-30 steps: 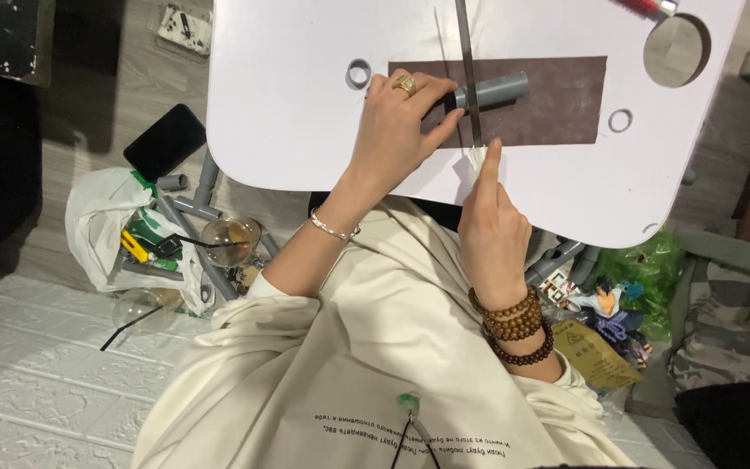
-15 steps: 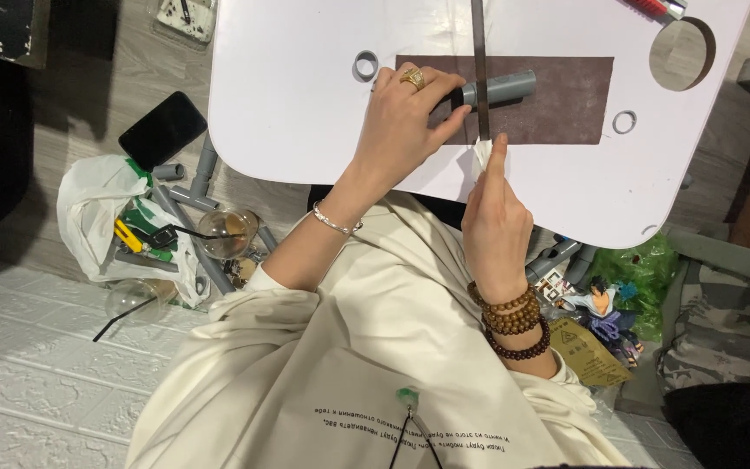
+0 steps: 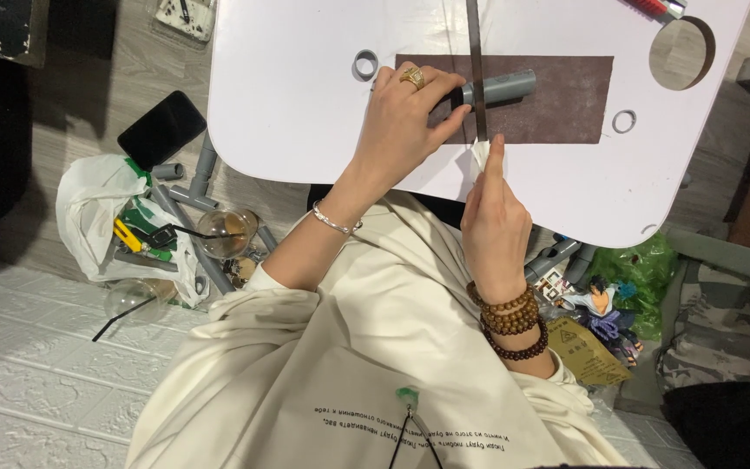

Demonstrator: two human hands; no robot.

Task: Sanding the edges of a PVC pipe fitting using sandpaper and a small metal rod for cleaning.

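My left hand (image 3: pixel 401 117), with a gold ring and a silver bracelet, is closed around a grey cylindrical tool (image 3: pixel 505 88). The tool lies against a thin metal ruler (image 3: pixel 474 52), which crosses a brown rectangular sheet (image 3: pixel 566 104) on the white tabletop (image 3: pixel 305 78). My right hand (image 3: pixel 495 221), with wooden bead bracelets on the wrist, has its fingers curled. Its index finger stretches out and presses the ruler's near end beside a small white scrap (image 3: pixel 479 156) at the sheet's near edge.
The tabletop has a large round hole (image 3: pixel 683 54) and small ring holes (image 3: pixel 365 64) (image 3: pixel 624 121). A red-handled tool (image 3: pixel 653 9) lies at its far edge. On the floor are a black phone (image 3: pixel 161 128), a white bag of clutter (image 3: pixel 97 217), plastic cups (image 3: pixel 223 233), a figurine (image 3: pixel 601 304) and a green bag (image 3: pixel 640 269).
The view has drifted slightly. Both hands, the grey tool and the ruler stay in the same places on the brown sheet.
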